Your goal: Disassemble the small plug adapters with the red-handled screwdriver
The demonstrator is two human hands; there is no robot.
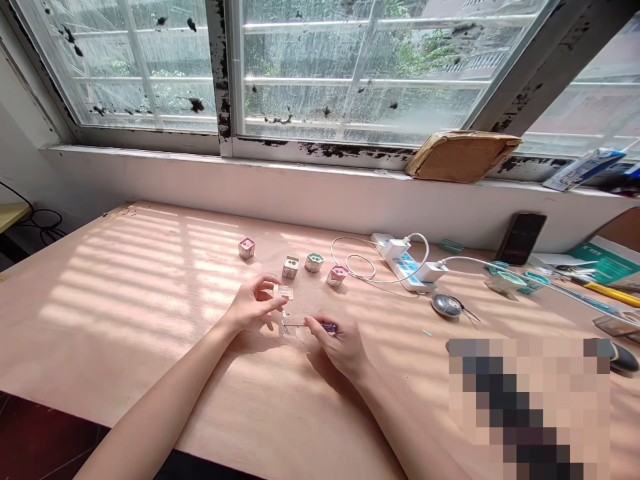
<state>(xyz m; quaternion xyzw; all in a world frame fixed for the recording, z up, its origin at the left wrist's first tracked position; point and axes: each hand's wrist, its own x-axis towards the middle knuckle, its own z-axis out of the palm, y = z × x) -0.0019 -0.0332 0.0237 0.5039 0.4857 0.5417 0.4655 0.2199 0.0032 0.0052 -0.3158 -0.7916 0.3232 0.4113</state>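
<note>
Pinching a purple-handled screwdriver (329, 327), the right grip (340, 343) points its shaft leftward toward a small metal piece (284, 326) near the left grip (254, 301), which holds a clear part (285, 293).

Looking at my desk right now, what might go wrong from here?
The thin metal screwdriver with the purple handle, in the right hand, might slip toward the left hand. The small silvery piece by the screwdriver's tip could get knocked across the light wooden table.
</note>
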